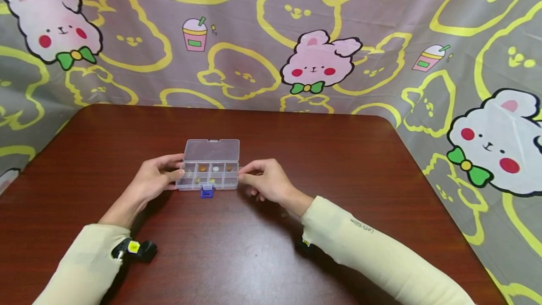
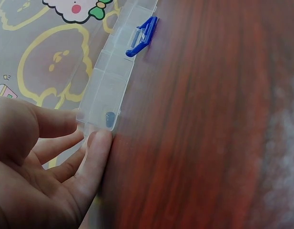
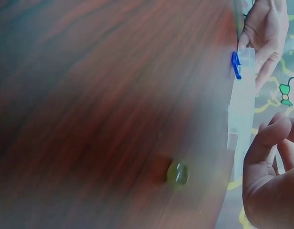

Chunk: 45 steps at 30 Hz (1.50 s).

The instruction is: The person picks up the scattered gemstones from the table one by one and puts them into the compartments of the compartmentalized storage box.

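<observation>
A clear plastic compartment box (image 1: 224, 181) sits on the table with its lid (image 1: 211, 150) raised at the back. Its blue latch (image 1: 207, 192) hangs off the front side. Small bead-like pieces lie in several compartments: an amber one (image 1: 202, 168), a white one (image 1: 215, 169) and yellowish ones among them. In the left wrist view a dark piece (image 2: 110, 119) shows through the wall. My left hand (image 1: 154, 178) grips the left end, thumb over the rim. At the right end, my right hand (image 1: 268, 180) pinches the side wall between thumb and forefinger.
A clear yellowish bead (image 3: 178, 174) lies loose on the brown wooden table (image 1: 360, 168), below the right wrist. A patterned cloth (image 1: 254, 27) hangs behind the table and along its sides. A black wrist device (image 1: 144, 250) is strapped at the left sleeve.
</observation>
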### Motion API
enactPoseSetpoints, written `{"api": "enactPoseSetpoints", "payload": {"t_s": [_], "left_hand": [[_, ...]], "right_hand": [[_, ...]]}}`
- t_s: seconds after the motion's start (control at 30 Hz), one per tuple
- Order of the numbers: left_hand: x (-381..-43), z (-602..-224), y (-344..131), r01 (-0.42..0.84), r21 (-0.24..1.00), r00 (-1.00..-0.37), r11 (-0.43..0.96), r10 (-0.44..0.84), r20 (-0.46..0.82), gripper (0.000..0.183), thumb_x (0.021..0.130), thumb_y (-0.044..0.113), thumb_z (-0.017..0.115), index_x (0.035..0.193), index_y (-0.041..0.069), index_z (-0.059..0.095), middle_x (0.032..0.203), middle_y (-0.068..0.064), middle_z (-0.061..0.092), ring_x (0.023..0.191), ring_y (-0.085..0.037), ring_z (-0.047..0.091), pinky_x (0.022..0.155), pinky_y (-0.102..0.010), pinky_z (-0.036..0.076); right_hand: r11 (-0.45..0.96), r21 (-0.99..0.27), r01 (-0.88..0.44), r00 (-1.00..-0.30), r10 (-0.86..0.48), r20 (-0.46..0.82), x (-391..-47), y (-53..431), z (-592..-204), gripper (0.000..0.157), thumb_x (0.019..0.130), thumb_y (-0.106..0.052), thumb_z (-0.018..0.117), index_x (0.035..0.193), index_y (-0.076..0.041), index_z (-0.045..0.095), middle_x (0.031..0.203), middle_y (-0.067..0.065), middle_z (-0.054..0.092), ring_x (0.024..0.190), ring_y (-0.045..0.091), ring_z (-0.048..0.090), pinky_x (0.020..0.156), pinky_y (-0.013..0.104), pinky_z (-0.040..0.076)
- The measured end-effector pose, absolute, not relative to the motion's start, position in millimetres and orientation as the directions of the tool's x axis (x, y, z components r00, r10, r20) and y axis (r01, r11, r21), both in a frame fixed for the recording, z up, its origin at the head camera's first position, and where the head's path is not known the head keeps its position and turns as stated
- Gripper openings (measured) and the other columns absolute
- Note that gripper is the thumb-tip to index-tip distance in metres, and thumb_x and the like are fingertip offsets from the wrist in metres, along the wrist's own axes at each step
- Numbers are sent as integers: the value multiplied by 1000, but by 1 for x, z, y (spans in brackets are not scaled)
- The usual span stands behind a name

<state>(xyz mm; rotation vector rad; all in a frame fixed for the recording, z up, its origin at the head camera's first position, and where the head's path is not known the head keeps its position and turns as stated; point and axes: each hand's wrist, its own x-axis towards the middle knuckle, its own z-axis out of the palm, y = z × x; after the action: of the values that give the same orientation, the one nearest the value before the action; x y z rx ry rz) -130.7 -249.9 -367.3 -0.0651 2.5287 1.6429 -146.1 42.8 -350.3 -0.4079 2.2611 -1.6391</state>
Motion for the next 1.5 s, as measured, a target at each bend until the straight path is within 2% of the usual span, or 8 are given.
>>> {"api": "enactPoseSetpoints", "payload": {"t_s": [0.17, 0.43, 0.57, 0.77, 0.9, 0.97, 1.13, 1.5], "left_hand": [[-130, -367, -250, -102, 908, -992, 406, 33, -126, 52, 99, 3, 60, 148, -4, 44, 133, -31, 52, 93, -16, 64, 72, -30, 59], [-131, -367, -249, -103, 906, -991, 410, 32, -127, 52, 100, 5, 60, 149, -3, 44, 133, -30, 52, 94, -17, 64, 72, -31, 59], [-131, -368, -249, -105, 907, -991, 408, 33, -129, 52, 100, 5, 60, 149, -3, 44, 134, -30, 52, 94, -16, 64, 73, -31, 59], [-131, -369, -249, -105, 907, -991, 407, 33, -129, 52, 100, 4, 59, 149, -3, 43, 134, -30, 52, 94, -16, 64, 73, -31, 59], [-131, -369, -249, -104, 906, -991, 410, 32, -128, 52, 100, 4, 60, 149, -3, 44, 134, -31, 52, 94, -17, 64, 73, -31, 59], [-131, -369, -249, -104, 906, -991, 411, 32, -129, 52, 100, 4, 60, 149, -3, 44, 134, -31, 52, 95, -18, 64, 73, -31, 59], [-131, -368, -250, -108, 903, -991, 415, 31, -132, 52, 100, 6, 60, 149, -2, 44, 135, -30, 52, 97, -20, 64, 73, -31, 59], [-131, -370, -249, -90, 908, -993, 410, 36, -115, 52, 99, 3, 60, 148, -4, 44, 133, -31, 53, 93, -16, 64, 72, -31, 59]], "right_hand": [[326, -942, -83, -900, -431, -69, -144, 54, -351, 12, 91, -8, 73, 100, 0, 76, 64, 23, 63, 44, 20, 51, 37, 26, 43], [378, -922, -80, -895, -435, -100, -140, 73, -351, 12, 92, -10, 73, 101, -4, 76, 61, 15, 63, 47, 23, 53, 39, 29, 44], [385, -919, -91, -893, -439, -95, -139, 82, -352, 11, 92, -10, 73, 101, -4, 76, 64, 17, 63, 48, 23, 53, 39, 28, 43], [437, -891, -127, -892, -444, -90, -135, 96, -352, 11, 91, -11, 75, 101, -8, 77, 66, 14, 63, 48, 18, 50, 39, 25, 39], [473, -851, -226, -874, -484, -37, -132, 106, -353, 14, 90, -10, 75, 104, -8, 77, 76, 4, 66, 52, 14, 53, 41, 26, 41], [482, -820, -307, -856, -517, 16, -131, 110, -354, 15, 89, -9, 76, 105, -8, 76, 84, 1, 68, 58, 14, 56, 47, 26, 44], [476, -745, -467, -797, -592, 122, -125, 120, -355, 19, 87, -6, 77, 106, -6, 76, 98, 5, 69, 67, 14, 57, 61, 25, 49], [472, -699, -537, -737, -666, 116, -116, 139, -357, 31, 83, -8, 83, 112, -9, 75, 100, 5, 64, 66, 7, 57, 63, 24, 51]]}}
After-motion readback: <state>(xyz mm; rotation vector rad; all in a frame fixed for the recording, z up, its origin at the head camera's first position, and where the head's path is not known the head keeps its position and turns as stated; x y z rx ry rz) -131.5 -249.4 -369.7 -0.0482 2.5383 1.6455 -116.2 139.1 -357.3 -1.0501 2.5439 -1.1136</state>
